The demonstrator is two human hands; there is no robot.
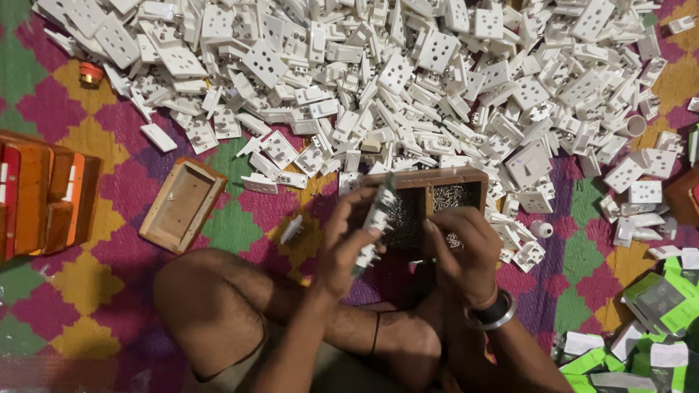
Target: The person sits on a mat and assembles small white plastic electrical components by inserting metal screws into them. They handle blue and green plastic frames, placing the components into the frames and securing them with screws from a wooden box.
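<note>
At centre frame, the left hand is clamped on a white plastic socket plate, held edge-on. The right hand, fingers curled together, rests at the compartmented wooden box of small metal screws, below the heap of white socket plates.

Left hand grip closed; right hand curled.

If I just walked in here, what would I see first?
First you'd see the huge heap of white socket plates covering the colourful patterned mat across the top. In the middle, the left hand holds one long white part upright, while the right hand reaches at a wooden box of small screws. An empty wooden tray lies to the left.
</note>
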